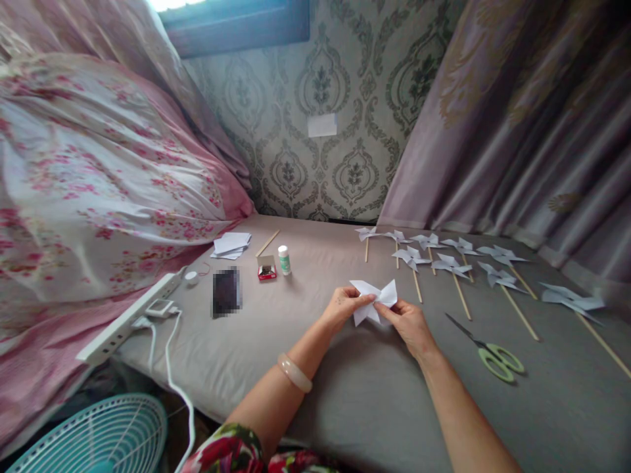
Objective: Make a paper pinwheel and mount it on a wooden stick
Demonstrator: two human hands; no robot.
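Note:
A white paper pinwheel point(367, 314) without a stick is held up between my two hands, over the grey-covered surface. My left hand point(342, 305) pinches it from the left, thumb near its centre. From the right, my right hand point(407, 323) grips it, with its thumb also close to the middle. The undersides of the fingers are hidden behind the paper. Scissors point(497, 361) with green handles lie to the right of my right hand. Beyond them, several finished pinwheels point(453, 264) on wooden sticks rest in rows.
Left of centre stand a glue bottle point(284, 261) and a small open red box point(267, 270). Behind them are a wooden stick point(267, 243) and stacked paper point(231, 244). A blurred dark object point(226, 292), a power strip point(133, 318) with cables and a fan point(98, 440) are at left.

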